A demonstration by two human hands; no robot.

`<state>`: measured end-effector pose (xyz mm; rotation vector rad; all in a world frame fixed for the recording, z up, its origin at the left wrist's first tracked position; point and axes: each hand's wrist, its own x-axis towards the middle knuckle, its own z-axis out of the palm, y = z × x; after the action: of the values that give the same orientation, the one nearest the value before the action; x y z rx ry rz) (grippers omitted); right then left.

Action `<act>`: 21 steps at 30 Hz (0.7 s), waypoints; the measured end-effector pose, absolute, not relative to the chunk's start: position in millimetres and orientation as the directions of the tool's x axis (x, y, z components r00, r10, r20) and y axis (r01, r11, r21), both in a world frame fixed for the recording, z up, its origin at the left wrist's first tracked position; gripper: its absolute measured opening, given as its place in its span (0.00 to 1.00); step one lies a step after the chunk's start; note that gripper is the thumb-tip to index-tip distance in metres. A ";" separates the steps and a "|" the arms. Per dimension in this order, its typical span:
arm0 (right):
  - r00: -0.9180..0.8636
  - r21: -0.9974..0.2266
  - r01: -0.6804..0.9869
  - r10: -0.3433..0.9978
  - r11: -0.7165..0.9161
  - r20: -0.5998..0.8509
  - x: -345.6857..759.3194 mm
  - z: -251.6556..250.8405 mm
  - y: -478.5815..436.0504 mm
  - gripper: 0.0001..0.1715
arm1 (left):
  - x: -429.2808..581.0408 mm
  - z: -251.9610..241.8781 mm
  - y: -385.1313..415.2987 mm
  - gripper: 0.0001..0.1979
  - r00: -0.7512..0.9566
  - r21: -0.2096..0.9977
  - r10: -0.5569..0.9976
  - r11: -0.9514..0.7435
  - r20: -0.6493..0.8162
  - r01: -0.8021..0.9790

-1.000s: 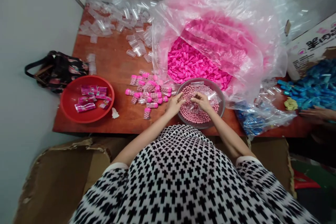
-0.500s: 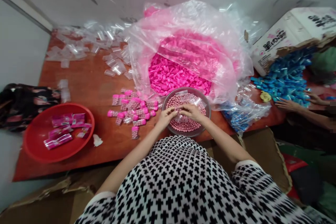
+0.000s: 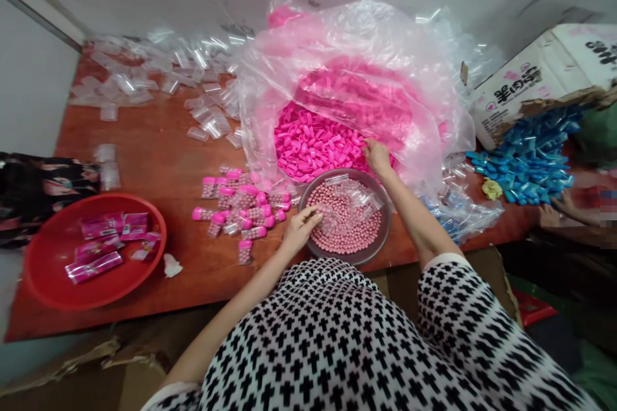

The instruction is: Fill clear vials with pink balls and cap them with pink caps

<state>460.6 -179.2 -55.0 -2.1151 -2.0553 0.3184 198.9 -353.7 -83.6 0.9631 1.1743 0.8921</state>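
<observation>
A grey bowl (image 3: 380, 241) of small pink candy balls with a few clear tubes in it stands at the table's near edge. My left hand (image 3: 299, 230) rests on its left rim, fingers curled round something small I cannot make out. My right hand (image 3: 377, 157) reaches past the bowl into the clear plastic bag (image 3: 429, 109) of pink caps (image 3: 313, 141), fingers closed among them. Filled tubes with pink caps (image 3: 236, 212) lie in a heap just left of the bowl.
A red basin (image 3: 43, 282) with pink packets sits at the left. Empty clear tubes (image 3: 159, 77) litter the far left of the wooden table (image 3: 159, 160). Blue caps (image 3: 530, 154), a cardboard box (image 3: 530, 87) and another person's hand (image 3: 554, 212) are at the right. A dark bag (image 3: 43, 183) lies far left.
My right hand has left the bowl and moved forward into the bag of pink caps. My left hand has stayed at the bowl's left rim. The camera shifted slightly.
</observation>
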 end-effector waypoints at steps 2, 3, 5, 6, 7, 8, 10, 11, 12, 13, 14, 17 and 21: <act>0.005 -0.198 0.980 0.999 -0.014 -0.045 459.0 -54.6 -163.4 0.22 | 197.0 -82.6 -351.9 0.24 0.159 0.935 0.929 0.347 -0.334 -0.066; -0.004 -0.166 0.986 0.999 -0.005 -0.050 457.2 -54.4 -158.4 0.22 | 196.0 -81.6 -350.8 0.24 0.151 0.933 0.928 0.354 -0.341 -0.063; -0.024 -0.105 0.994 0.998 0.019 -0.053 452.4 -54.3 -153.3 0.21 | 194.3 -79.2 -348.5 0.23 0.130 0.929 0.925 0.367 -0.358 -0.051; -0.022 -0.079 0.997 0.999 0.018 -0.047 449.7 -54.6 -152.3 0.20 | 193.7 -78.1 -347.3 0.22 0.120 0.925 0.922 0.376 -0.368 -0.048; -0.017 -0.057 0.998 0.999 0.015 -0.043 447.1 -55.2 -151.9 0.20 | 193.5 -77.3 -346.2 0.22 0.115 0.921 0.919 0.386 -0.378 -0.053; -0.015 -0.044 0.999 0.999 0.013 -0.045 444.8 -56.0 -151.8 0.19 | 193.6 -77.0 -345.1 0.22 0.114 0.915 0.914 0.398 -0.389 -0.065; -0.005 -0.054 0.999 0.998 0.001 -0.066 442.1 -57.9 -151.9 0.18 | 194.4 -77.7 -343.4 0.23 0.123 0.899 0.903 0.424 -0.411 -0.110; 0.003 -0.081 0.997 0.997 -0.010 -0.082 441.9 -58.6 -152.0 0.17 | 194.8 -78.7 -342.7 0.24 0.129 0.889 0.898 0.436 -0.420 -0.140; 0.013 -0.124 0.992 0.995 -0.025 -0.098 442.4 -58.9 -152.3 0.17 | 195.2 -79.8 -341.9 0.25 0.134 0.878 0.894 0.446 -0.428 -0.171; 0.025 -0.174 0.984 0.993 -0.044 -0.112 443.4 -58.6 -152.8 0.18 | 195.4 -80.9 -341.1 0.26 0.136 0.867 0.889 0.456 -0.436 -0.200; 0.043 -0.216 0.974 0.992 -0.068 -0.119 444.5 -57.8 -153.7 0.18 | 195.4 -81.9 -340.3 0.27 0.135 0.857 0.885 0.465 -0.445 -0.224; 0.111 -0.215 0.969 0.992 -0.120 -0.053 445.0 -52.0 -157.3 0.21 | 194.4 -82.2 -337.7 0.28 0.123 0.837 0.875 0.483 -0.468 -0.257; -0.017 -0.100 0.995 0.999 0.021 0.042 429.5 -44.6 -153.9 0.21 | 193.5 -78.3 -335.8 0.26 0.124 0.834 0.868 0.496 -0.480 -0.242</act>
<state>429.5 -153.9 -44.6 -2.1288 -2.1706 0.0637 193.5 -335.8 -78.3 0.6680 1.1743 0.9036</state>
